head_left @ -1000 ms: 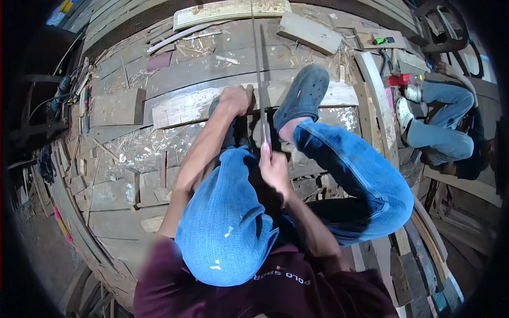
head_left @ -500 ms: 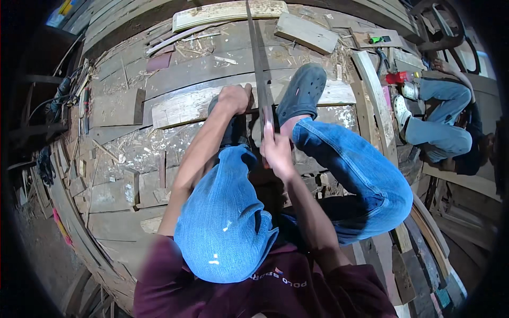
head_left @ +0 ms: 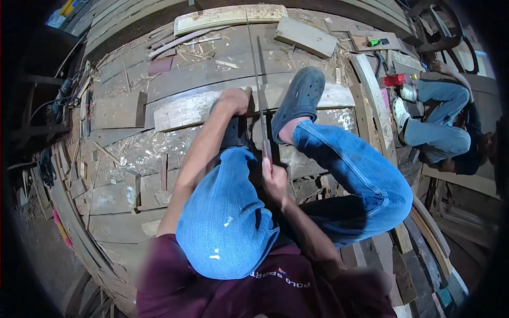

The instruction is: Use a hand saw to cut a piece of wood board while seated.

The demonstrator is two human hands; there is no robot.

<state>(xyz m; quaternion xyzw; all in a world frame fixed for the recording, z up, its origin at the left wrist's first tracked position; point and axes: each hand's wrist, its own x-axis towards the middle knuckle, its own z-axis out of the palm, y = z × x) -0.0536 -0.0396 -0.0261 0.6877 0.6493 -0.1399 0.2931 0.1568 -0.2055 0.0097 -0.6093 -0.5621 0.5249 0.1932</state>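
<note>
A pale, weathered wooden plank (head_left: pixel 183 110) lies crosswise in front of me. My left hand (head_left: pixel 235 100) is closed over it, fingers wrapped round its far edge. Just right of that hand, a long handsaw (head_left: pixel 261 98) crosses the plank, its thin blade pointing away from me and seen nearly edge-on. My right hand (head_left: pixel 275 183) grips the saw's handle between my knees, the index finger stretched along it. A dark clog (head_left: pixel 303 95) on my right foot presses on the plank beside the blade. My other clog (head_left: pixel 234 132) is partly hidden under my left arm.
Loose boards (head_left: pixel 305 37) and a long moulded plank (head_left: pixel 230 18) lie at the far side. A wooden block (head_left: pixel 119 109) sits at left, among shavings and scraps. At right, another person (head_left: pixel 440 114) sits near a red object (head_left: pixel 394 80) and a long board (head_left: pixel 374 95).
My right hand has drawn the saw back toward my body, and the blade now shows more edge-on. My left hand stays on the plank.
</note>
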